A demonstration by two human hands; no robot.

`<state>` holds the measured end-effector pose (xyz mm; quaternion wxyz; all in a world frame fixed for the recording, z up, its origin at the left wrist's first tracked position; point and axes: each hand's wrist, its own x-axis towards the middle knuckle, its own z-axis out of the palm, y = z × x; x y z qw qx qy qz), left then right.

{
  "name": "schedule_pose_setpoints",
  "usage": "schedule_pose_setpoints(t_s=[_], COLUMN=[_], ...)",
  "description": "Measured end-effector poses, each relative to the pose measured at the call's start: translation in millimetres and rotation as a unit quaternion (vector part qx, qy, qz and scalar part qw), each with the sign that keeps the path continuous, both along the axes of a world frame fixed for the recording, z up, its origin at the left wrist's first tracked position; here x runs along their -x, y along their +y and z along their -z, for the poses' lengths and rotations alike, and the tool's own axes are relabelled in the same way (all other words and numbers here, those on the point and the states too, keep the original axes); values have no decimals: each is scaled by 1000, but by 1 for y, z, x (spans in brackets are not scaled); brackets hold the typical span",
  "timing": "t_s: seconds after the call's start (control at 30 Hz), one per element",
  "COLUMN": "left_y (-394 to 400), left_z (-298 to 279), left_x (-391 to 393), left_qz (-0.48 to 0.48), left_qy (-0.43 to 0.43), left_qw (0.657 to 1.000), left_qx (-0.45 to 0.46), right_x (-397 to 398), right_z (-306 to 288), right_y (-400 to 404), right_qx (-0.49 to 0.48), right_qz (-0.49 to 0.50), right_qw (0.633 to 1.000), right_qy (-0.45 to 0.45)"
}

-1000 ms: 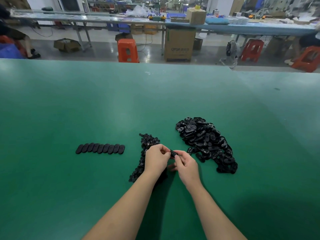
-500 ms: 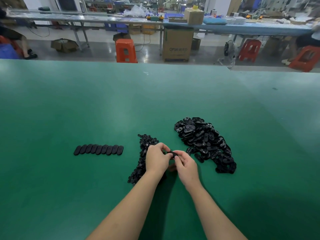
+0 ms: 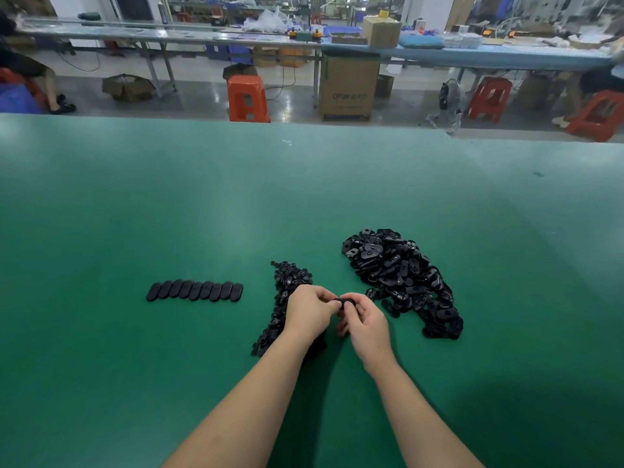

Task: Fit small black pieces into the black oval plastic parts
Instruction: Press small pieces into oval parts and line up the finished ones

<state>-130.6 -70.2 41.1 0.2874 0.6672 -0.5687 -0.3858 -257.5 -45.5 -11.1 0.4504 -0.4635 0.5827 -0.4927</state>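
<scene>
Still both hands (image 3: 337,312) pinch the oval part (image 3: 345,303), barely shifted.

nine finished ovals (image 3: 195,291) in a row, two black heaps, three orange stools.

Green bench (image 3: 169,204) fills the foreground, surface matte. Beyond its far edge, grey floor. An orange plastic stool (image 3: 248,97) stands just past the edge, centre-left. Right of it, a tall cardboard carton (image 3: 349,86) with printed lettering. Small floor fan (image 3: 449,96) further right, then two more red stools (image 3: 489,96) and (image 3: 599,114). Open cardboard box (image 3: 126,86) on the floor, left. Long work table (image 3: 472,55) across the back, cluttered; small carton (image 3: 381,30) on top.
</scene>
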Motion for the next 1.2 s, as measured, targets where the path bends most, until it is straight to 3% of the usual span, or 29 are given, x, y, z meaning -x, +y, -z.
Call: schedule_pose_setpoints(t_s=[0.77,0.93,1.2], left_y=[4,7,10], left_z=[3,7,11], left_x=[10,8,8], left_qz=[-24,11,68], left_qy=[-38,-46,-149], left_qw=[999,997,975], left_qx=[15,57,151], right_x=[0,0,0], right_z=[2,1,-1], right_y=[0,0,0], right_qx=[7,9,-4], right_qz=[11,25,15], right_qw=[1000,1000,1000], right_qy=[21,10,4])
